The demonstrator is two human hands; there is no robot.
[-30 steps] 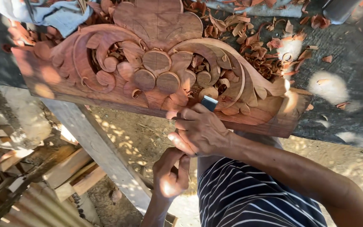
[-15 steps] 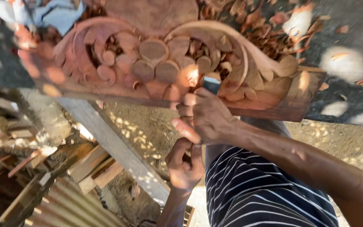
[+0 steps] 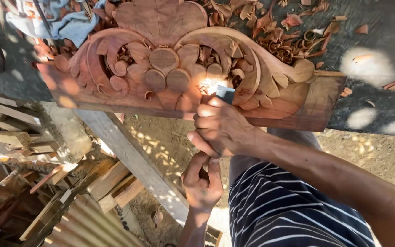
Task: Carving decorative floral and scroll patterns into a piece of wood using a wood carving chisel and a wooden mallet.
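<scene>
A reddish-brown carved wooden panel (image 3: 170,68) with scrolls and leaf shapes lies on a dark workbench (image 3: 380,36). My right hand (image 3: 220,128) is shut around the shaft of a chisel. Its flat metal blade (image 3: 225,93) rests on the carving's lower middle, just right of the round lobes. My left hand (image 3: 202,183) sits directly below, fingers closed around the chisel's dark handle end, which is mostly hidden. My striped shirt (image 3: 289,210) fills the lower right.
Curled wood shavings (image 3: 293,32) litter the bench behind the panel. A blue cloth (image 3: 65,20) lies at the top left. Below the bench are a slanting plank (image 3: 133,155), stacked timber offcuts (image 3: 28,142), corrugated sheet (image 3: 83,224) and sandy ground (image 3: 380,155).
Both hands stay on the chisel, in line with each other. The blade has shifted slightly right along the carving's lower edge, and the head view has tilted.
</scene>
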